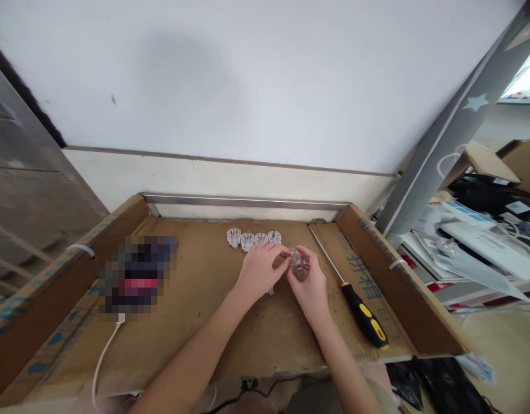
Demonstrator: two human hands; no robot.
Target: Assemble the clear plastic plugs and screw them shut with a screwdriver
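Note:
My right hand (308, 283) has its fingers closed around a small clear plastic plug part (296, 259). From the left, my left hand (263, 265) meets it, thumb and fingertips pinched at the part's edge. What exactly lies between the left fingertips is too small to make out. Just beyond my left hand stand several clear plug housings with metal pins (233, 236) in a row. Another small pale piece (270, 291) shows partly beneath my left wrist. To the right of my right hand lies a long screwdriver (365, 316) with a black and yellow handle.
A cardboard tray (195, 310) with raised sides forms the work surface. On its left lies a pixelated device (137, 276) with a white cable (101, 356). A white wall panel (247, 86) rises behind. Papers and boxes (484, 236) clutter a surface at right.

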